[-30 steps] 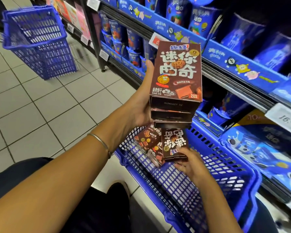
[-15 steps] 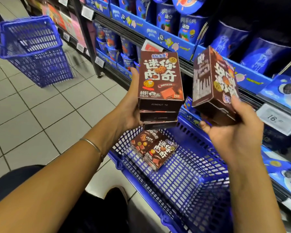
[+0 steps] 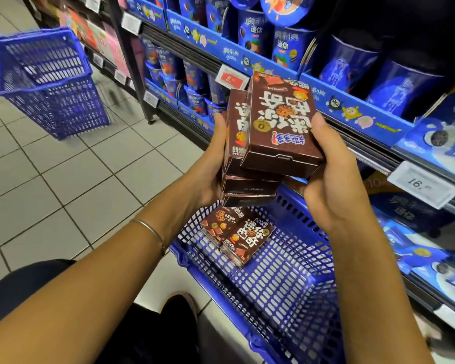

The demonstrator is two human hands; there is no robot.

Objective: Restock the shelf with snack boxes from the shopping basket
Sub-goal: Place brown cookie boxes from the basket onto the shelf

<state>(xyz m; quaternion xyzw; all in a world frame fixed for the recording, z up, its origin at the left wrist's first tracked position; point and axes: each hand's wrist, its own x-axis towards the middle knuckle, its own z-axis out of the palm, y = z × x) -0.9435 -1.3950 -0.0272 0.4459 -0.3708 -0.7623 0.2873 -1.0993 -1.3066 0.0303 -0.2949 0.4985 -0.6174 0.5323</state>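
My left hand (image 3: 211,164) grips a stack of three brown snack boxes (image 3: 243,186) from the left side. On top of that stack lies a fourth brown box (image 3: 283,124), turned upside down, which my right hand (image 3: 334,185) holds with the thumb along its right edge. Below both hands stands the blue shopping basket (image 3: 281,287) on the floor. Two more brown boxes (image 3: 243,239) lie in its far left corner. The blue-fronted shelf (image 3: 352,111) runs along the right, close behind the held boxes.
Blue snack tubs and cups fill the shelves, with price tags (image 3: 422,183) on the rails. A second blue basket (image 3: 47,80) stands on the tiled floor at the upper left. My dark shoe (image 3: 179,313) is beside the near basket.
My right hand lifted a box out of the basket, carried it up and set it upside down on the stack in my left hand. The view shifted closer to the shelf.
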